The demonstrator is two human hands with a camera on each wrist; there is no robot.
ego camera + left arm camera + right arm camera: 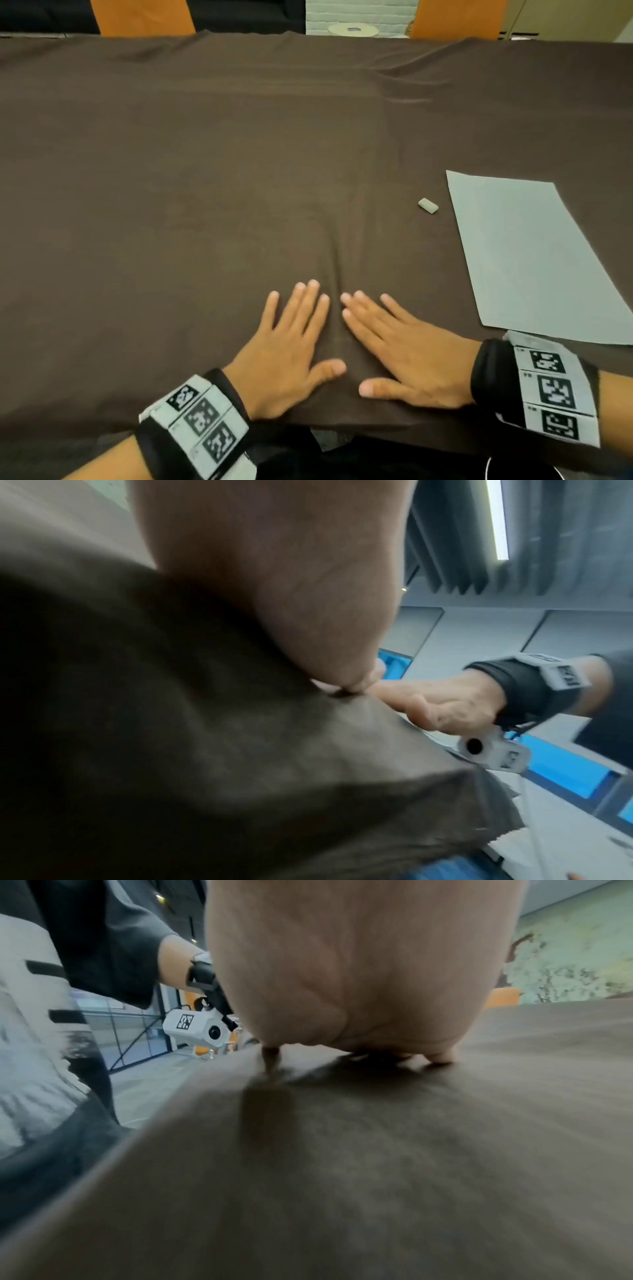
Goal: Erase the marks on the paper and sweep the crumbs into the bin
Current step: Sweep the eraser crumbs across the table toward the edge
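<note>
A pale grey sheet of paper (537,260) lies on the brown tablecloth (239,154) at the right, and I can make out no marks on it. Just left of its top corner sits a small whitish eraser (428,206). My left hand (291,346) and right hand (397,346) lie flat, palms down, side by side on the cloth near the front edge, fingers straight and spread, holding nothing. Both are well short of the eraser and paper. In the left wrist view, my right hand (441,702) rests on the cloth. No bin is identifiable.
Two orange chair backs (144,17) stand beyond the far table edge. A round dark object's rim (524,471) shows below the table's front edge at the lower right. Blue panels (565,772) appear below the table in the left wrist view.
</note>
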